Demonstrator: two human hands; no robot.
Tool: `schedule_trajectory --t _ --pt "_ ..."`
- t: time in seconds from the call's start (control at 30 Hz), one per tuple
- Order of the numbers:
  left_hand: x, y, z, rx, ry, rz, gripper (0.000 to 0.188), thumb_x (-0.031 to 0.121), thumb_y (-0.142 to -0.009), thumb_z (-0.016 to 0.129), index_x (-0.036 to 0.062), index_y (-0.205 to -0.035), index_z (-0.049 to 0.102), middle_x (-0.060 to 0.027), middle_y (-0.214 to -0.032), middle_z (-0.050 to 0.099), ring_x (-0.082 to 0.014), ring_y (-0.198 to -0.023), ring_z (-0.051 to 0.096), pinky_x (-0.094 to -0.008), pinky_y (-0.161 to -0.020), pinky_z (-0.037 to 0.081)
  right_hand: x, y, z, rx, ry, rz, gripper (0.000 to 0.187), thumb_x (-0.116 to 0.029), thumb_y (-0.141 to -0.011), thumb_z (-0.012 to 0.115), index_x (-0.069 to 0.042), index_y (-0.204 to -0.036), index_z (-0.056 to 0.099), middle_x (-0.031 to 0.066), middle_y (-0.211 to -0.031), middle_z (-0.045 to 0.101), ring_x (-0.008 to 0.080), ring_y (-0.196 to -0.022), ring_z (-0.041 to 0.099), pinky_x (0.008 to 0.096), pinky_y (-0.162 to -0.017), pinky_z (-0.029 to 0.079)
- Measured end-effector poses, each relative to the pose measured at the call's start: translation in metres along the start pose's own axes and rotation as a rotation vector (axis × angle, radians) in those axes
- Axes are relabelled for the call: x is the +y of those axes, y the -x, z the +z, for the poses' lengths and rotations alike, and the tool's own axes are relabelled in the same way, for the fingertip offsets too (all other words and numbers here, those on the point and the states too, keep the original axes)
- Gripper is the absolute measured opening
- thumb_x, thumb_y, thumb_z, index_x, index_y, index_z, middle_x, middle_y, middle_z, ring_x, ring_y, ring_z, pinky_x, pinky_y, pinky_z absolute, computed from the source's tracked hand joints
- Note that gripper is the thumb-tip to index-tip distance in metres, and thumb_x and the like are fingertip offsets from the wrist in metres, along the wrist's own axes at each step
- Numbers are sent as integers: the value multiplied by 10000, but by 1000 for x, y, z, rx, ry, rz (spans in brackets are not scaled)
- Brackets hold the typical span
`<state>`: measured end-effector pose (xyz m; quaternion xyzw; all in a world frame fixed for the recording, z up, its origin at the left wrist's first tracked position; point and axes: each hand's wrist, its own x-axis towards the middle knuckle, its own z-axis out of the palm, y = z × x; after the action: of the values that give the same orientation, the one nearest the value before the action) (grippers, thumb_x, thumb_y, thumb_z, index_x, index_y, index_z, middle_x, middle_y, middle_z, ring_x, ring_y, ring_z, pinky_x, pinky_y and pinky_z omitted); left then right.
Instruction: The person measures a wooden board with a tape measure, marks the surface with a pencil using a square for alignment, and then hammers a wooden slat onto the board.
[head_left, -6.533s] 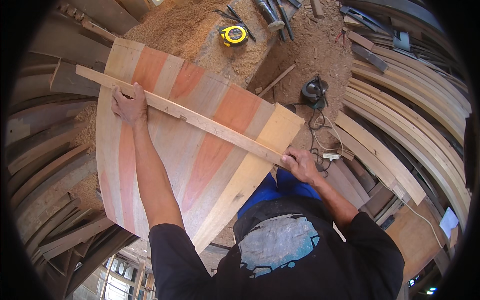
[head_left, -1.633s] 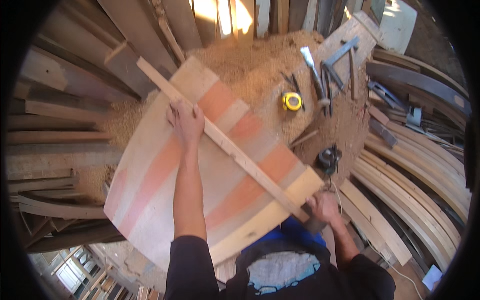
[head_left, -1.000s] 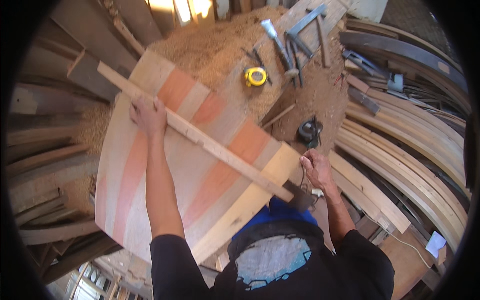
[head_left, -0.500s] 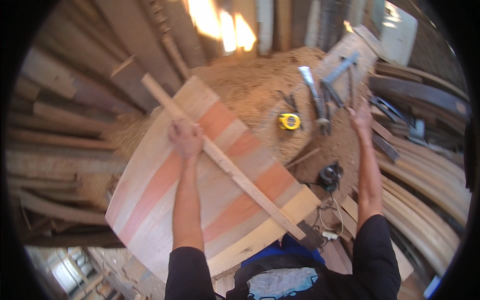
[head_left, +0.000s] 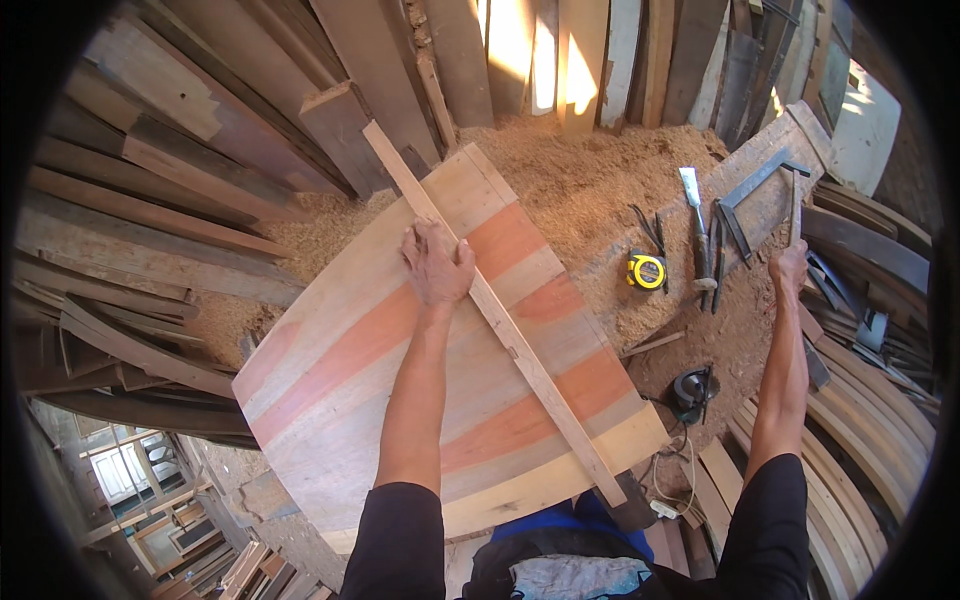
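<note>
A wide, curved-edged wooden panel (head_left: 400,400) of pale and reddish boards lies in front of me. Across it runs a long narrow wooden strip (head_left: 535,372) at a slant. My left hand (head_left: 438,265) lies on panel and strip with its fingers apart, pressing down from above. Far to the right, my right hand (head_left: 789,268) is closed around the handle of a hammer (head_left: 796,195), its small dark head pointing away from me. Left of the hammer are a metal carpenter's square (head_left: 752,182) and a broad chisel (head_left: 698,225). A yellow tape measure (head_left: 646,270) lies nearer the panel.
Sawdust (head_left: 590,170) covers the ground beyond the panel. A dark power tool (head_left: 692,393) with a cord sits right of the panel. Curved timbers (head_left: 850,440) are stacked at the right; boards (head_left: 180,95) lean along the back and left.
The view has shifted, so the scene sits further right and is sharper. My right hand has closed on the hammer handle. My left hand stays on the strip and panel.
</note>
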<state>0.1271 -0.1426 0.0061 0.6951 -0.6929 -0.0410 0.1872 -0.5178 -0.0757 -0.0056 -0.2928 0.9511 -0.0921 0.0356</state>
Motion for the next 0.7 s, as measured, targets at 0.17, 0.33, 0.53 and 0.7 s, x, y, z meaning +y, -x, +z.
schedule_trajectory --t 0.17,0.33,0.53,0.7 --pt "1 -1 0 5 -2 13 595 268 -887 714 -31 -1373 547 -220 -1515 469 -481 -1428 352 -548 -1216 274 -8 -4 -29 -35 215 -18 408 -160 -945 548 -12 -1322 504 341 -1208 686 513 -1148 672 574 -954 549" --pt "-7 1 -3 -3 8 -10 597 280 -893 712 -34 -1374 552 -237 -1526 466 -492 -1430 347 -554 -1209 288 -6 0 -25 -11 115 41 404 -175 -935 580 1 -1298 547 331 -1198 694 503 -1161 673 564 -955 552" --pt "-14 -2 1 -18 -61 15 606 305 -909 695 -36 -1388 548 -284 -1544 458 -512 -1444 337 -575 -1216 269 -7 20 -34 -10 17 66 381 -189 -928 567 -41 -1278 590 313 -1154 713 510 -1142 678 564 -932 558" --pt "-10 2 7 -28 -4 30 593 281 -907 697 -45 -1381 550 -275 -1562 445 -491 -1440 349 -591 -1181 303 -12 -5 -31 49 22 91 368 -204 -892 595 -16 -1208 607 316 -1117 710 524 -1113 671 558 -921 554"
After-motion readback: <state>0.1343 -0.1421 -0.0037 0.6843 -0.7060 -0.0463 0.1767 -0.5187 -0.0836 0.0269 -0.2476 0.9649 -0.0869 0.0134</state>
